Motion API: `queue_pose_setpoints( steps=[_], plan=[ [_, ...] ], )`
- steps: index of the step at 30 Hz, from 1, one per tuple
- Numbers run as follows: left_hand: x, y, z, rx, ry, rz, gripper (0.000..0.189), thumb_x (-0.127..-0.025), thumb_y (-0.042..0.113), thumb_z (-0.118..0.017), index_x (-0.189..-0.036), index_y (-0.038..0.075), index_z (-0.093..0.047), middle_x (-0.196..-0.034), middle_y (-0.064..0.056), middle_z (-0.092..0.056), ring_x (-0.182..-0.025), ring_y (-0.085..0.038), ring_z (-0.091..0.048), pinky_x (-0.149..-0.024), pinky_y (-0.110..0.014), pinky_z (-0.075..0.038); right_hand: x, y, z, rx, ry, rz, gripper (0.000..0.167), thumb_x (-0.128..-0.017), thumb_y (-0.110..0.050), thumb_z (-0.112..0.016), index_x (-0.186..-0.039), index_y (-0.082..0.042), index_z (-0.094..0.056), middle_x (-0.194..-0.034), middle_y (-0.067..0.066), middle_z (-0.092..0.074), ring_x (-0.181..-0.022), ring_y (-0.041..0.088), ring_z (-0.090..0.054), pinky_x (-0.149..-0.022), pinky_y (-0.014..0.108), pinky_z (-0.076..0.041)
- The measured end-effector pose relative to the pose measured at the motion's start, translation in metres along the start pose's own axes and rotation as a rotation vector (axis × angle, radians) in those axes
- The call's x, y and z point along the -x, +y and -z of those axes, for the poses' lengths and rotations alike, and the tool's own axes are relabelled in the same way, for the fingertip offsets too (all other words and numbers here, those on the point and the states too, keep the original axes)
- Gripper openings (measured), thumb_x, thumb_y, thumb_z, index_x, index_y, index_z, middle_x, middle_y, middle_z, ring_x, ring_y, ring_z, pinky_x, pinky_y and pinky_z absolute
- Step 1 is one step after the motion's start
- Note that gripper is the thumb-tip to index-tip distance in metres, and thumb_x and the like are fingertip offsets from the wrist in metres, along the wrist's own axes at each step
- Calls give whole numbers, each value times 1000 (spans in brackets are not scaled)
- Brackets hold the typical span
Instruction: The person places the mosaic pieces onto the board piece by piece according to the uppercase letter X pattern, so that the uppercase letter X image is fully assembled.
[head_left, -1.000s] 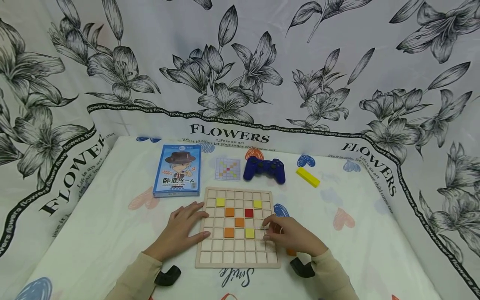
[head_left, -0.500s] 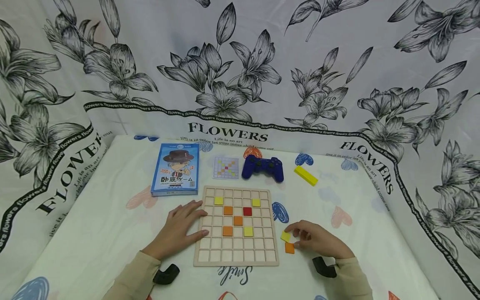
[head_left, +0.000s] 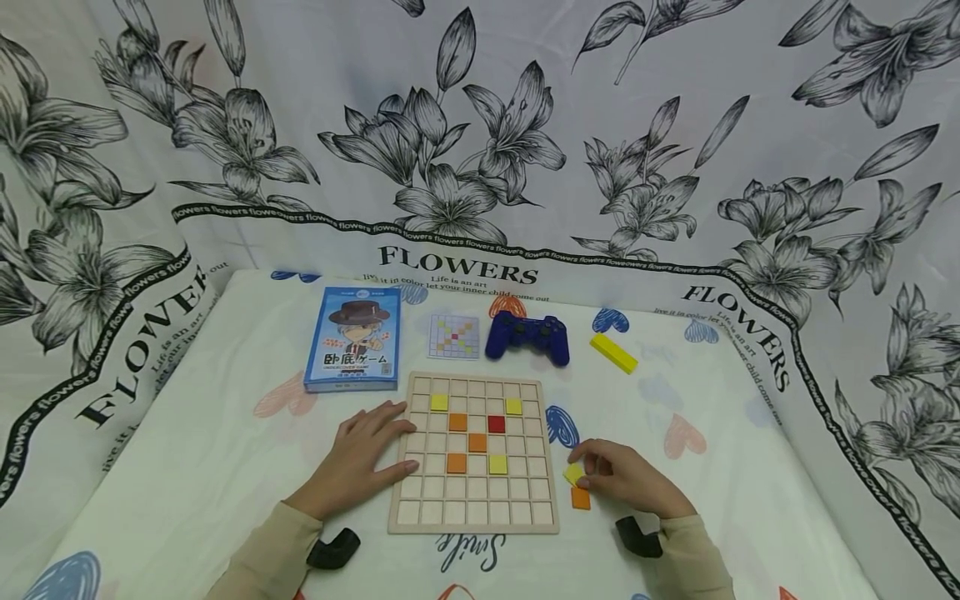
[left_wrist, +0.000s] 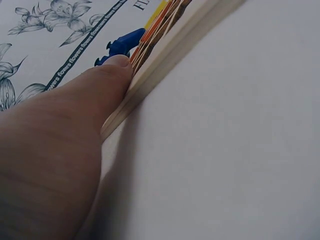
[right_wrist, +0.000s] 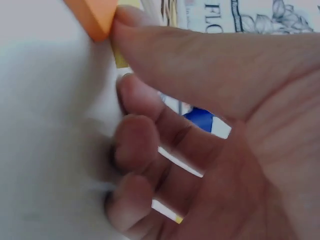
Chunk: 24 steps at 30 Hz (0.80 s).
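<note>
A wooden grid board (head_left: 432, 487) lies flat, with yellow, orange and red square tiles in some of its cells. My left hand (head_left: 358, 457) rests at the board's left edge, fingers and thumb stretched onto the rim; the left wrist view shows the thumb (left_wrist: 112, 82) along that rim. To the right of the board, my right hand (head_left: 628, 477) pinches a loose yellow tile (head_left: 573, 474) between thumb and index finger, at the cloth. An orange tile (head_left: 581, 498) lies just nearer than it. In the right wrist view, the thumb partly hides the yellow tile (right_wrist: 120, 59).
Behind the board are a blue game box (head_left: 352, 340), a small pattern card (head_left: 453, 337), a blue game controller (head_left: 527, 338) and a yellow bar (head_left: 613, 353). A heart-printed white cloth (head_left: 720, 500) covers the table. A flower-printed curtain (head_left: 645, 50) stands behind.
My right hand has moved right, from the board's right edge to the loose yellow tile beside it. My left hand and the tiles on the board stay put.
</note>
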<state>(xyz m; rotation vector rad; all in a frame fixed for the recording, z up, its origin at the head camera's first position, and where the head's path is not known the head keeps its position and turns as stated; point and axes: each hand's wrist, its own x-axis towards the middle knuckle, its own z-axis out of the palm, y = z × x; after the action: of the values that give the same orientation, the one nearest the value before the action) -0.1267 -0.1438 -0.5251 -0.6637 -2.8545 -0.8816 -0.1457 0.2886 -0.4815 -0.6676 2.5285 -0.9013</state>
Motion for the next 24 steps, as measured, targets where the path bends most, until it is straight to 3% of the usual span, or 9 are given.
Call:
queue_pose_setpoints(
  steps=[7, 17, 24],
  plan=[
    [1, 0, -1, -1, -1, 9, 53, -87, 61, -57, -128, 28, -54, -151, 0, -38, -143, -25, -27, -111, -54, -17, -2, 6, -2, 7, 74, -49, 28, -86, -32, -71, -107, -18, -60, -78, -8, -54, -66, 4, -48, -57, 20, -43],
    [1, -1, -1, -5, 9, -5, 53, -87, 61, -56, -128, 28, -54, -151, 0, -37, -143, -24, -27, -111, -53, -16, 0, 9, 0, -27, 42, -41, 28, -85, -31, -72, -110, -24, -63, -84, -6, -56, -70, 7, -50, -61, 21, -44],
    [1, -2, -2, -7, 9, -6, 54, -87, 63, -55, -128, 28, -54, -151, 0, -37, -143, -24, -27, -112, -52, -16, 0, 9, -1, -13, 90, -55, 28, -85, -31, -72, -110, -24, -62, -84, -7, -57, -71, 6, -52, -62, 21, -46]
  ],
)
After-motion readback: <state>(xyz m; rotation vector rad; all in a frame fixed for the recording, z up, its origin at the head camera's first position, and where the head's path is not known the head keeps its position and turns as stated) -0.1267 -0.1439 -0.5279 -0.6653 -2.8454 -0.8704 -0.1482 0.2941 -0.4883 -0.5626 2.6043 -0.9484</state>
